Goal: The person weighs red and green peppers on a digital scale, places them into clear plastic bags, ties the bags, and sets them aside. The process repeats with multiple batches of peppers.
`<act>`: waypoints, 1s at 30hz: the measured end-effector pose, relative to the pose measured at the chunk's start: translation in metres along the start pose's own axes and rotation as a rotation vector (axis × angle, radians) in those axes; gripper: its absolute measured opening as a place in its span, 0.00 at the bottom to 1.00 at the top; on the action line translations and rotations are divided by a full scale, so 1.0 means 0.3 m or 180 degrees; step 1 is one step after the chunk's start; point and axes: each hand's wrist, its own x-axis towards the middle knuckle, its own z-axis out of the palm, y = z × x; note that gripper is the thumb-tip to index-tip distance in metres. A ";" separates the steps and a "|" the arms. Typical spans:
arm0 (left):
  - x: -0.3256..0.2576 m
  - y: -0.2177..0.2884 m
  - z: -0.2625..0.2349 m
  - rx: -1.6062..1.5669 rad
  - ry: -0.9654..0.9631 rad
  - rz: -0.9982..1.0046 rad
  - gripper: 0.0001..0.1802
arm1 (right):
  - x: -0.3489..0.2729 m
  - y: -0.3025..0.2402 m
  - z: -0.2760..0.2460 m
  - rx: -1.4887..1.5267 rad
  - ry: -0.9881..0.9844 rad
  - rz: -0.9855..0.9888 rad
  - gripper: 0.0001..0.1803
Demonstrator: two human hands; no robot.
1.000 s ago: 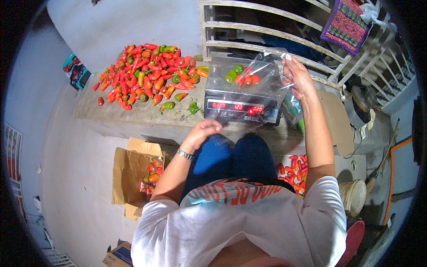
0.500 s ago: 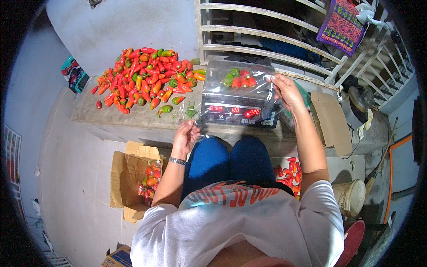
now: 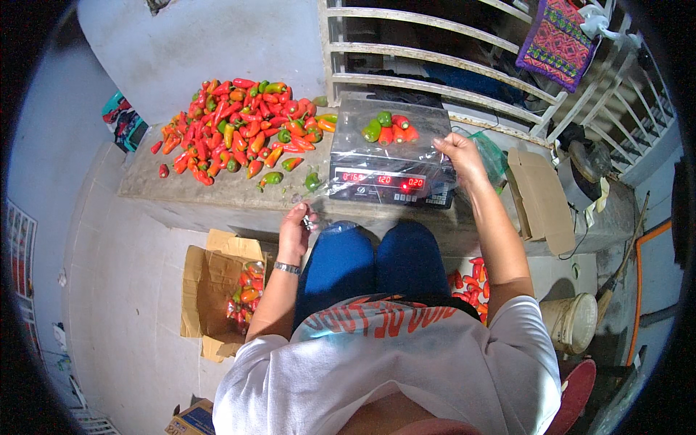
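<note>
A sheet of clear plastic film (image 3: 370,176) is stretched slantwise across the front of a dark digital scale (image 3: 344,156) with a lit red display. My right hand (image 3: 462,156) pinches the film's far corner at the scale's right edge. Nearer to me, my left hand (image 3: 296,226) is closed on the film's other end above my left knee. Several red and green peppers (image 3: 391,128) rest together on the scale's platform. Whether the plastic is a single sheet or a bag I cannot tell.
On the concrete ledge (image 3: 141,181), a large heap of red, orange and green peppers (image 3: 239,130) lies left of the scale. An open cardboard box (image 3: 194,290) with bagged peppers stands on the floor at left. White metal bars (image 3: 442,51) rise behind the scale.
The film has come off from over the peppers on the scale, toward me, and now crosses the display. My left hand has lowered slightly; my right hand has shifted a little nearer.
</note>
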 end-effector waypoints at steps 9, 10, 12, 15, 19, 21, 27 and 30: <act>-0.221 0.064 0.339 0.0503 -0.2000 0.0377 0.12 | -0.206 -0.019 0.291 -0.1401 -0.1022 -0.0313 0.15; -0.206 0.036 0.355 0.0157 -0.2168 0.0251 0.12 | -0.251 -0.030 0.341 -0.0900 -0.1233 0.0051 0.15; -0.223 0.041 0.374 -0.0060 -0.1947 0.0362 0.09 | -0.275 -0.029 0.358 -0.0147 -0.1376 0.0376 0.19; -0.200 0.018 0.324 0.0106 -0.1748 0.0449 0.08 | -0.266 0.006 0.331 0.0068 -0.1397 0.0129 0.28; -0.123 -0.035 0.194 0.0018 -0.1081 0.0032 0.04 | -0.231 -0.097 0.283 0.2362 -0.1275 0.0936 0.19; -0.118 -0.062 0.142 0.0149 -0.0881 -0.0176 0.04 | -0.194 -0.093 0.216 0.3160 -0.1877 0.0552 0.18; -0.179 -0.038 0.179 0.0596 -0.1110 0.0054 0.07 | -0.250 0.009 0.377 -0.0695 -0.1707 0.0533 0.19; -0.184 -0.052 0.186 0.0830 -0.1425 0.0249 0.08 | -0.270 0.170 0.446 -0.1078 -0.1971 -0.0957 0.20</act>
